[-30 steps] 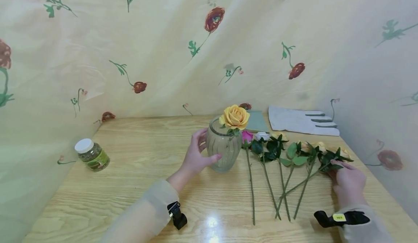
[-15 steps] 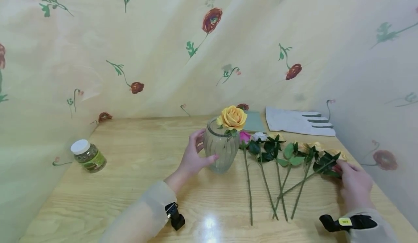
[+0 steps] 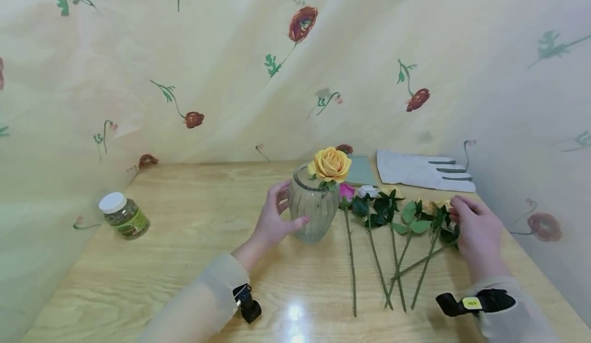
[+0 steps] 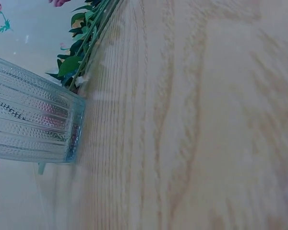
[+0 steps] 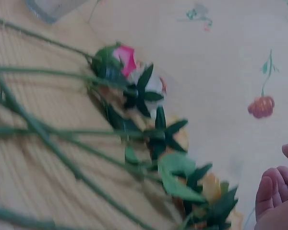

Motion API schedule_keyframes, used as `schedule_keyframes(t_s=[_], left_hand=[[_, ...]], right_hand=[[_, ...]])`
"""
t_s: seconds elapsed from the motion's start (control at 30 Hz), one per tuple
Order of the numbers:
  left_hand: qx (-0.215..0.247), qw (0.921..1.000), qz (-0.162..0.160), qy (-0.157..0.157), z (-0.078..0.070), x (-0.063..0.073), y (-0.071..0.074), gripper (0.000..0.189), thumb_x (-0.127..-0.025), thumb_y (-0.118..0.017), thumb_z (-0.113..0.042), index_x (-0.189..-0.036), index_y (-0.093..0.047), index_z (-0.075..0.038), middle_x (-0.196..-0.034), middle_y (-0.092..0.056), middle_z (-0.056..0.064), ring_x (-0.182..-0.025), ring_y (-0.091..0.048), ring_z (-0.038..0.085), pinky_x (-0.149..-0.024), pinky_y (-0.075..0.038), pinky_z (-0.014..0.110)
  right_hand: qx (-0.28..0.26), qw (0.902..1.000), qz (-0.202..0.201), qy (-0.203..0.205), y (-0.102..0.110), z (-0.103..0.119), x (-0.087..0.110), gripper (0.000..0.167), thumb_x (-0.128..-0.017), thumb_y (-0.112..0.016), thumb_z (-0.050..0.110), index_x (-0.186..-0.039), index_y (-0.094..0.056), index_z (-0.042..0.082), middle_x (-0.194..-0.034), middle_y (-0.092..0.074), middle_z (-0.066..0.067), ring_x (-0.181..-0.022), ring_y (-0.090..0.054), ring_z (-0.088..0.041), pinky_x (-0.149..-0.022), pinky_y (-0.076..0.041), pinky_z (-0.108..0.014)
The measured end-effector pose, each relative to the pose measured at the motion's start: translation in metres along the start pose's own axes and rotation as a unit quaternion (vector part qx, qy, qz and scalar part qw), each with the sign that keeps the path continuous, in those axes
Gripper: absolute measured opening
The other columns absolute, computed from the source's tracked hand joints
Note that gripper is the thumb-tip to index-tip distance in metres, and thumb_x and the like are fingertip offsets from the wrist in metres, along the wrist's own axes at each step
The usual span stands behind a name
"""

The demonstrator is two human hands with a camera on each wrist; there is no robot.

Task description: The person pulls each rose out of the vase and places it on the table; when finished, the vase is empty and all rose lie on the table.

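My left hand point(image 3: 276, 219) grips a ribbed clear glass vase point(image 3: 313, 215) from its left side, thumb across the front. A yellow rose point(image 3: 331, 164) leans over the vase's rim. In the left wrist view the vase's lower half point(image 4: 33, 115) shows, with fingertips at the lower left edge. My right hand point(image 3: 477, 230) is over the rightmost roses, covering part of them. Seen from the right wrist, that hand point(image 5: 278, 194) has loosely bent fingers and a thumb held apart, with nothing between them. Beside it lie a yellow rose point(image 5: 212, 187) and its leaves.
Several long-stemmed roses lie right of the vase, among them a pink rose point(image 3: 347, 192) and a white rose point(image 3: 368, 192), some stems crossing. Behind them are a pale work glove point(image 3: 415, 171) and a green sheet point(image 3: 362, 170). A white-lidded jar point(image 3: 124, 216) stands at the left.
My right hand was at the rightmost rose's leaves, shifted right of the bloom, then moved left and away over the roses. My left hand keeps its grip on the vase.
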State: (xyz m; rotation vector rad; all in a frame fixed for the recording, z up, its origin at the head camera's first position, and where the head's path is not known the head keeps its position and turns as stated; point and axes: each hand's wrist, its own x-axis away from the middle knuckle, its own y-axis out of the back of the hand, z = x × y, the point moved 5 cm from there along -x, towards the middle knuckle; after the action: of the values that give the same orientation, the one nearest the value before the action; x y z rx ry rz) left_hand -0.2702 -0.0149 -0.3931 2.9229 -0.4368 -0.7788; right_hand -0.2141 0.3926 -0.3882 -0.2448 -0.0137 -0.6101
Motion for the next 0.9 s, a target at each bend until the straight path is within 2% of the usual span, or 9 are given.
schedule_keyframes(t_s=[0.17,0.3,0.43,0.5,0.7,0.9], left_hand=[[-0.004,1.0000,-0.005,-0.008,-0.001,-0.001,0.001,0.081,-0.072,-0.076,-0.003,-0.137,-0.028,-0.011,-0.136,-0.038,0.011,-0.121,-0.042,0.026,-0.100,-0.040,0.043],[0.002,1.0000,-0.006,0.003,-0.001,0.000,0.001,0.081,-0.072,-0.076,0.000,-0.136,-0.028,-0.009,-0.137,-0.038,0.013,-0.121,-0.042,0.028,-0.101,-0.039,0.042],[0.005,0.9998,-0.001,0.019,-0.004,0.001,0.000,0.082,-0.072,-0.074,0.004,-0.137,-0.026,-0.006,-0.138,-0.036,0.016,-0.123,-0.040,0.030,-0.103,-0.037,0.042],[0.008,0.9997,0.002,0.023,-0.010,0.002,0.000,0.080,-0.072,-0.073,0.006,-0.137,-0.026,-0.003,-0.138,-0.035,0.019,-0.123,-0.040,0.033,-0.103,-0.037,0.044],[0.012,0.9995,0.006,0.028,-0.032,0.004,0.000,0.074,-0.073,-0.070,0.007,-0.133,-0.027,0.003,-0.136,-0.035,0.023,-0.122,-0.040,0.036,-0.103,-0.037,0.045],[-0.004,0.9991,0.006,0.041,-0.033,0.006,0.000,0.075,-0.074,-0.071,0.004,-0.135,-0.027,0.002,-0.135,-0.036,0.022,-0.122,-0.040,0.034,-0.103,-0.037,0.044]], right_hand=[[0.005,0.9970,0.074,0.025,-0.035,0.009,0.011,0.009,-0.084,-0.070,0.016,-0.092,-0.070,0.021,-0.096,-0.056,0.006,-0.074,-0.054,-0.005,-0.063,-0.048,-0.012],[0.049,0.9869,0.142,0.058,-0.062,0.016,0.024,0.014,-0.087,-0.067,0.019,-0.101,-0.068,0.022,-0.101,-0.053,0.005,-0.078,-0.051,-0.005,-0.065,-0.046,-0.012],[0.098,0.9651,0.218,0.106,-0.087,0.023,0.038,0.026,-0.090,-0.064,0.022,-0.115,-0.063,0.017,-0.103,-0.057,0.005,-0.089,-0.052,-0.006,-0.068,-0.045,-0.012],[0.123,0.9527,0.247,0.127,-0.098,0.026,0.045,0.031,-0.090,-0.063,0.021,-0.121,-0.061,0.014,-0.107,-0.058,0.006,-0.095,-0.051,-0.006,-0.071,-0.045,-0.012],[0.221,0.9140,0.291,0.176,-0.124,0.029,0.062,0.041,-0.094,-0.058,0.025,-0.131,-0.054,0.008,-0.111,-0.058,0.008,-0.099,-0.051,-0.009,-0.076,-0.045,-0.013],[0.212,0.8979,0.338,0.186,-0.147,0.032,0.080,0.043,-0.094,-0.057,0.020,-0.132,-0.050,0.000,-0.111,-0.057,0.005,-0.094,-0.050,-0.012,-0.074,-0.047,-0.017]])
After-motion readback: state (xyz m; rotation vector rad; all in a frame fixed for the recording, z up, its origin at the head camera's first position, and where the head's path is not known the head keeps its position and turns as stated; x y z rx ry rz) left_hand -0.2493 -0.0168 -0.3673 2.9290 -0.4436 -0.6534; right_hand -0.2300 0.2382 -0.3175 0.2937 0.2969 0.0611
